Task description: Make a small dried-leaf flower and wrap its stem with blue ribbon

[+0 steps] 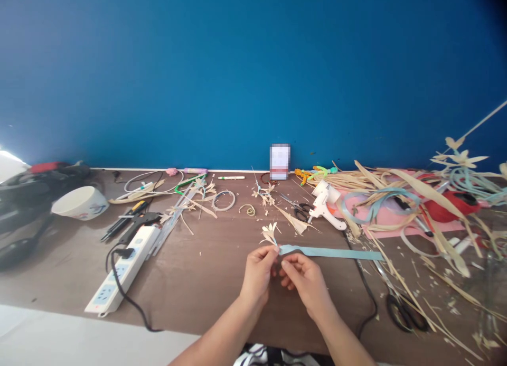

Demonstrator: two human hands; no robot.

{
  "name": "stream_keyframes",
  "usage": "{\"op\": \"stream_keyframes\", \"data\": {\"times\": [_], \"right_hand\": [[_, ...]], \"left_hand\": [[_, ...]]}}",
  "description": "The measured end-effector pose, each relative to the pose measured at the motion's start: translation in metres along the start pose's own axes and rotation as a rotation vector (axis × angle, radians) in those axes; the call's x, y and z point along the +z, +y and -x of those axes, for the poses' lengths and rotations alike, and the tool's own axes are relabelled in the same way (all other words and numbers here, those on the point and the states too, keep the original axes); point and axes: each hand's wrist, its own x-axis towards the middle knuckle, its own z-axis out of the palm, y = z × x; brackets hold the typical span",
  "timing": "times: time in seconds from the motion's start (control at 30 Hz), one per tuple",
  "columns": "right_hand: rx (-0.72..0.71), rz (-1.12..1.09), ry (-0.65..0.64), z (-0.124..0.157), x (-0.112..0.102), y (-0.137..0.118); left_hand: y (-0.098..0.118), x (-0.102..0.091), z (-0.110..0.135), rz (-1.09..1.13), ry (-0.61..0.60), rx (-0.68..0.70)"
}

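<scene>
My left hand [259,273] is closed, its thumb and forefinger pinching the base of a small cream flower [269,232] with narrow petals. At the same pinch starts a light blue strip of tape [336,252], which stretches off to the right above the table. My right hand [303,276] is just beside the left, below the strip, with its fingers curled in and thumb against them. Whatever lies between those right fingertips is hidden or too thin to make out.
A white power strip [122,271] stands at the left, near a white bowl [80,203]. A white glue gun [327,205] and black-handled scissors [404,310] lie to the right. Dried husk strips [431,194] are heaped at far right. Behind the table is a blue wall [222,81].
</scene>
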Motion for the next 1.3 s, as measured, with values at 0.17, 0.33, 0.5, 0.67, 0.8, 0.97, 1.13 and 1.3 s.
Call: {"op": "stream_keyframes", "data": {"times": [0.17, 0.33, 0.5, 0.67, 0.8, 0.97, 1.13, 1.3], "right_hand": [[-0.212, 0.24, 0.149, 0.004, 0.001, -0.001], [-0.526, 0.665, 0.184, 0.01, 0.001, -0.004], [-0.583, 0.785, 0.198, 0.006, -0.001, -0.004], [-0.573, 0.846, 0.195, 0.005, -0.002, -0.006], [-0.569, 0.81, 0.185, 0.005, -0.002, -0.008], [-0.47, 0.518, 0.198, 0.002, 0.0, -0.009], [-0.179, 0.14, 0.108, 0.0, 0.0, -0.008], [-0.067, -0.108, 0.072, -0.003, -0.001, -0.009]], "left_hand": [[-0.001, 0.002, 0.001, -0.033, 0.021, 0.036], [-0.007, 0.004, 0.003, 0.016, -0.022, 0.043], [-0.009, 0.007, 0.005, 0.061, -0.017, 0.019], [-0.011, 0.007, 0.006, 0.081, 0.012, 0.001], [-0.014, 0.005, 0.007, 0.095, 0.023, -0.02], [-0.012, 0.004, 0.011, 0.093, -0.038, -0.001], [-0.005, 0.004, 0.012, 0.136, -0.06, -0.061], [0.003, 0.003, 0.012, 0.172, -0.113, -0.129]]}}
